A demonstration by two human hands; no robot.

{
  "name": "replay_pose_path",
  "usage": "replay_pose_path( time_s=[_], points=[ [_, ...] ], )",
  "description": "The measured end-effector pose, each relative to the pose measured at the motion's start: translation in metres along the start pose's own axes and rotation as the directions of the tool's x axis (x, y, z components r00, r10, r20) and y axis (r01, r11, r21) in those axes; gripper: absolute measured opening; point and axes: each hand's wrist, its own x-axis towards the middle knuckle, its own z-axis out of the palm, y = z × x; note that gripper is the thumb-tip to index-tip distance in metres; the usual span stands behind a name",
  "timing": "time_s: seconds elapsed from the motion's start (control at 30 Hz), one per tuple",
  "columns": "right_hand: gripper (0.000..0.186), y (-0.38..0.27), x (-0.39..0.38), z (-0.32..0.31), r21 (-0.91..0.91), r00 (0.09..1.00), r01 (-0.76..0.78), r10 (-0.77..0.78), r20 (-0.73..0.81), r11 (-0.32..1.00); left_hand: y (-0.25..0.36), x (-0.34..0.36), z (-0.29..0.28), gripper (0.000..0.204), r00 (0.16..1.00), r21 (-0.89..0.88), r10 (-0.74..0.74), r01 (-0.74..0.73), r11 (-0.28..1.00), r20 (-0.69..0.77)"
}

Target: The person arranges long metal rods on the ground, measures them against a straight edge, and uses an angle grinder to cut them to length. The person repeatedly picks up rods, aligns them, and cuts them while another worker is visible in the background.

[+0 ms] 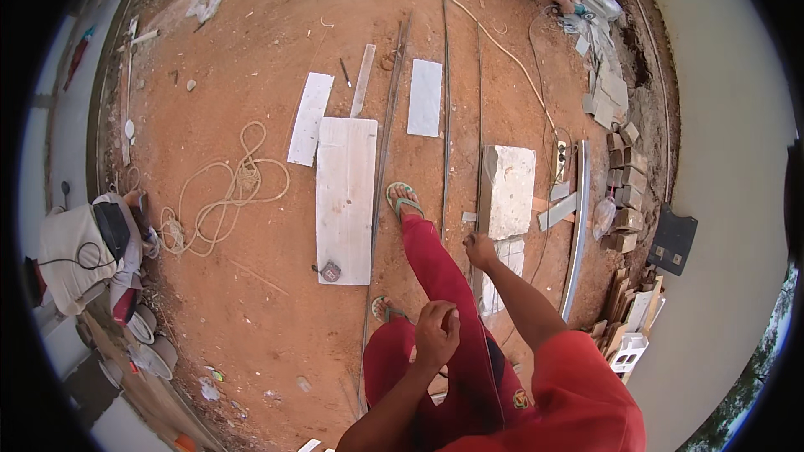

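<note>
We're curling our left hand (437,335) and right hand (480,251), contents unclear, a grey tape measure (331,271) untouched on an oblong white slab (346,192).

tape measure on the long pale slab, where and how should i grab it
I'd grip the tape measure by opposite sides of its compact casing, coming from above, probably with the left hand, which looks nearer. It sits on the long pale slab, by its near left corner, with nothing over it.

Two bare hands (438,335), two flip-flops (405,202), one tape measure (331,271), one black marker (345,73), one tangled rope (246,177), one power strip (561,161), four long pale slabs (346,201) left of one chunky stone block (509,192).
</note>
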Motion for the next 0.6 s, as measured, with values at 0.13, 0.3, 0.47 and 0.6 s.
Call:
replay_pose_path(
  time_s=[0.13, 0.3, 0.47, 0.6],
  points=[
    [0.028, 0.003, 0.115, 0.049, -0.119, 0.984, -0.168, 0.173, 0.035, 0.979, 0.017, 0.067, 0.044, 0.019, 0.968, 0.243, 0.078, -0.137, 0.960, 0.239],
    [0.026, 0.016, 0.252, 0.069, -0.069, 0.918, -0.394, 0.396, 0.007, 0.916, 0.008, 0.113, 0.045, 0.018, 0.939, 0.263, -0.121, 0.034, 0.964, 0.322],
    [0.028, 0.002, 0.347, 0.072, 0.006, 0.851, -0.521, 0.520, -0.080, 0.854, 0.027, 0.175, 0.039, 0.011, 0.917, 0.225, -0.214, 0.143, 0.964, 0.337],
    [0.033, 0.006, 0.369, 0.078, 0.030, 0.813, -0.571, 0.570, -0.118, 0.820, 0.033, 0.200, 0.039, 0.011, 0.909, 0.229, -0.243, 0.171, 0.958, 0.339]
  ],
)
